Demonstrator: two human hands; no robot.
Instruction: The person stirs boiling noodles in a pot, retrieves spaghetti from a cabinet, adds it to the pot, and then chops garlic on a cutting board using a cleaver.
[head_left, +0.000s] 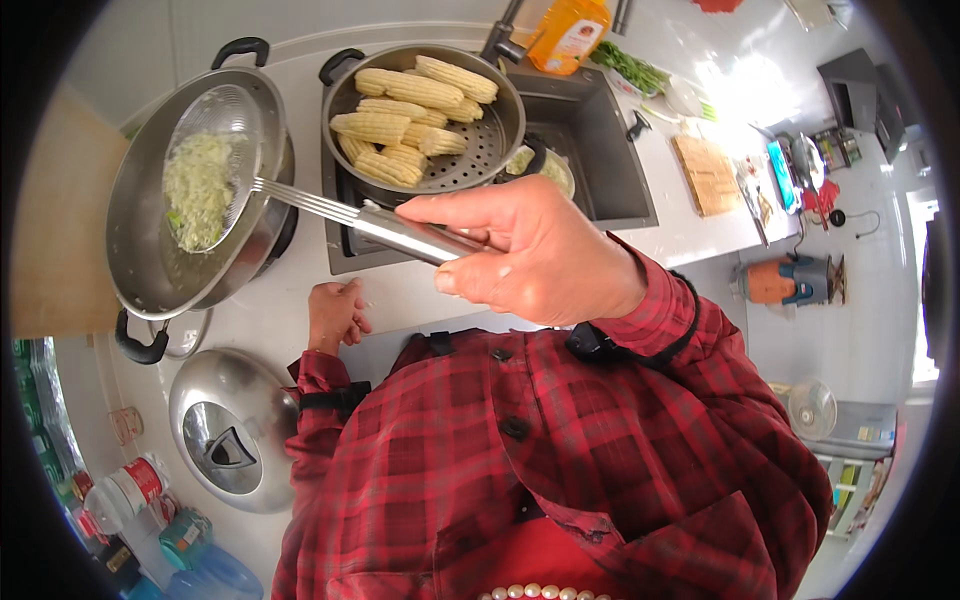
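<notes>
My right hand (540, 251) grips the steel handle of a mesh skimmer (247, 169). Chopped pale green vegetable (196, 191) lies in the skimmer's bowl, which is over or in a wide two-handled metal pot (139, 232) at the left; whether it touches the pot cannot be told. Close to the counter's front edge, my left hand (337, 315) has curled fingers and nothing visible in it. Beyond both hands, a perforated steamer pot (480, 161) with several peeled corn cobs (409, 86) rests over the sink (615, 150). A bowl of pale green food (559, 172) is partly hidden behind my right hand.
A domed metal lid (255, 390) lies on the counter at lower left, near plastic bottles (127, 491). Behind the sink are a tap (504, 41) and an orange liquid bottle (570, 37). Leafy greens (634, 67) and a wooden cutting board (705, 176) are at the right.
</notes>
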